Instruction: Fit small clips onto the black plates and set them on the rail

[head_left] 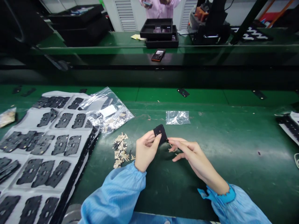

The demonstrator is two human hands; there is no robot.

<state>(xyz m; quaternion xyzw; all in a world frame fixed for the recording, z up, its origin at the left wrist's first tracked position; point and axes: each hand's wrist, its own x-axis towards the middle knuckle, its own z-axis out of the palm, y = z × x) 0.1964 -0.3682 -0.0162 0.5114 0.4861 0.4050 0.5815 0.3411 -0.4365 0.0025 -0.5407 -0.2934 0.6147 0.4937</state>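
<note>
My left hand (146, 150) pinches a small black flat part (160, 132) and holds it up over the green table (221, 149). My right hand (187, 150) reaches in from the right, its fingertips pressed against the lower edge of the same part. A few small tan pieces (172, 148) lie under the right hand's fingers. A heap of the same tan pieces (121, 149) sits just left of my left hand. Both arms wear blue sleeves.
A grey tray (42, 149) with several black parts fills the left. A clear plastic bag (107, 110) lies on its corner, and a small empty bag (177, 117) lies beyond my hands. Black trays (160, 32) and a handheld device (158, 55) sit on the far bench, where a person in pink stands.
</note>
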